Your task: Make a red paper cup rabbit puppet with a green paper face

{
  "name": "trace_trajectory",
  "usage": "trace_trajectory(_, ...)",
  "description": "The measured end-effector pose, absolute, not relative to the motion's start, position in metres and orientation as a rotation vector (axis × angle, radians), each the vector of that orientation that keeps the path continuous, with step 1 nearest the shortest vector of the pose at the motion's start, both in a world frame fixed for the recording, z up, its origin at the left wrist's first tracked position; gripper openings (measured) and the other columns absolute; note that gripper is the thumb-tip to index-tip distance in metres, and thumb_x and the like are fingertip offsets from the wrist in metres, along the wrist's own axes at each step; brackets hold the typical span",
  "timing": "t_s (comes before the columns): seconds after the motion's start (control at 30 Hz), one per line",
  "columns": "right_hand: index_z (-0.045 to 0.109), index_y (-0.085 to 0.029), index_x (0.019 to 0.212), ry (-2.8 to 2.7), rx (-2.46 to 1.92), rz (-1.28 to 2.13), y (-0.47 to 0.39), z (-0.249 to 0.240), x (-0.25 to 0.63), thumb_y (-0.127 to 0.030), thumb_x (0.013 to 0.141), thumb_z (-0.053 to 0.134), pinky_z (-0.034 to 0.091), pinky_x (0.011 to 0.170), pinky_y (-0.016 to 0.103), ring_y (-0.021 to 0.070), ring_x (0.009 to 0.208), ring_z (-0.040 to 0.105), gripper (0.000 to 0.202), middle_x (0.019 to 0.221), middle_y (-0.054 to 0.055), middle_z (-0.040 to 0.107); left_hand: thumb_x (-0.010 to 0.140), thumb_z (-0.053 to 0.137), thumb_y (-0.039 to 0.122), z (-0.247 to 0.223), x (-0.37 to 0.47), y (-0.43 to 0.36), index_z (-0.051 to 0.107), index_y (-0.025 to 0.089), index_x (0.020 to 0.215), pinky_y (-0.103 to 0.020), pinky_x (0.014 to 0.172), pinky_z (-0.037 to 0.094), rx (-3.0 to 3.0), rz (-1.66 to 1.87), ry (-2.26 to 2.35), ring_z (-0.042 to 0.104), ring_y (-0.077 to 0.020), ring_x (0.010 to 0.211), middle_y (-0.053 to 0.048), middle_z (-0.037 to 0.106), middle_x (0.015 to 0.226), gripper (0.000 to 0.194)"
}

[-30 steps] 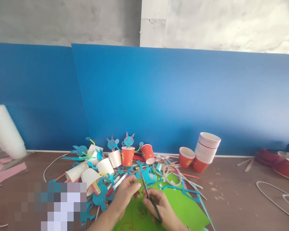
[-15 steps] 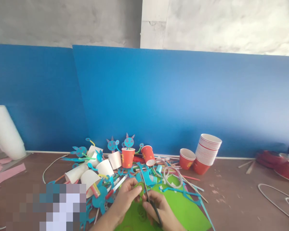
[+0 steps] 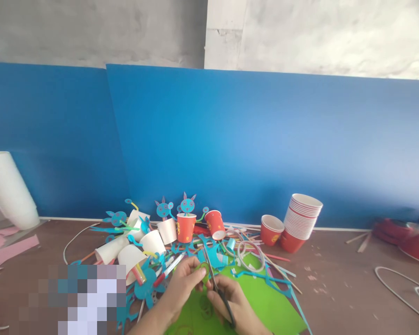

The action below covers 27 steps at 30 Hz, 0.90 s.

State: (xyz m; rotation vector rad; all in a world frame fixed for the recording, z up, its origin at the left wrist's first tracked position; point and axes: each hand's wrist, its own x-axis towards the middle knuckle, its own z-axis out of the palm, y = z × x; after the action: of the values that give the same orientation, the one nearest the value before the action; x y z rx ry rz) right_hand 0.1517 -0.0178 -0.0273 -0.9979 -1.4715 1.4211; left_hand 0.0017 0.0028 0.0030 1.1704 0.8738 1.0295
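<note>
Faces, at twelve o'clock from the hands, a broad, flat blue panel (image 3: 230,139), seemingly stood there to screen off a grey wall (image 3: 91,32). Works over a smooth brown bench (image 3: 342,307). Has a bright green sheet of paper or thin card (image 3: 265,302) spread from beneath the hands toward four o'clock, likely for close reach. Has a tall, leaning white stack of nested cups (image 3: 12,190) at ten o'clock and a shorter stack of red-and-white paper cups (image 3: 302,221) at two, nested probably to save room. Brings the left hand (image 3: 185,284) in from eight o'clock and the right hand (image 3: 233,300) from four, apparently for meeting above the sheet. Has an upright red paper cup (image 3: 186,230) at eleven, likely a stand for the blue cut-paper animal face (image 3: 187,204) at its rim. Grips slim, black-handled metal scissors (image 3: 226,309) with right fingers clamped round the handles, blades toward eleven. Cannot tell the blades' gap. Pinches a small, rounded green piece (image 3: 206,278) just beside the blades, left thumb and fingers clamped on it, presumably for steadiness.
</note>
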Motion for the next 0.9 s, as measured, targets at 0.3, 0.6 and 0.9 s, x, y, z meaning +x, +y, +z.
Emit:
trace_trajectory(0.3,0.057,-0.016,0.076,-1.478,-1.031,1.407,-0.0181,-0.0303,0.1541,-0.055,0.071,0.069,0.023,0.033,0.016,0.0035,0.036,0.029,0.041,0.048,-0.009,0.039,0.070,0.065,0.035,0.0065,0.0011,0.0039,0.052,0.017,0.064,-0.023,0.055,0.039,1.149,1.046,0.881,0.052,-0.0117,0.055,0.000,0.064,0.057,0.023)
trace_trajectory(0.6,0.052,-0.017,0.070,-1.473,-1.018,1.425,-0.0171,-0.0328,0.1553,-0.054,0.072,0.068,0.021,0.031,0.016,0.0033,0.033,0.028,0.040,0.045,-0.010,0.037,0.073,0.063,0.032,0.0048,0.0000,0.0038,0.053,0.018,0.066,-0.023,0.056,0.039,1.148,1.080,0.894,0.052,-0.0118,0.055,0.001,0.062,0.056,0.019)
trace_trajectory(0.9,0.052,-0.017,0.071,-1.466,-1.046,1.436,-0.0151,-0.0352,0.1552,-0.054,0.071,0.069,0.022,0.031,0.016,0.0031,0.033,0.029,0.041,0.046,-0.010,0.039,0.074,0.062,0.031,0.0049,0.0004,0.0032,0.053,0.018,0.068,-0.023,0.057,0.038,1.135,1.093,0.912,0.050,-0.0115,0.054,0.002,0.059,0.055,0.018)
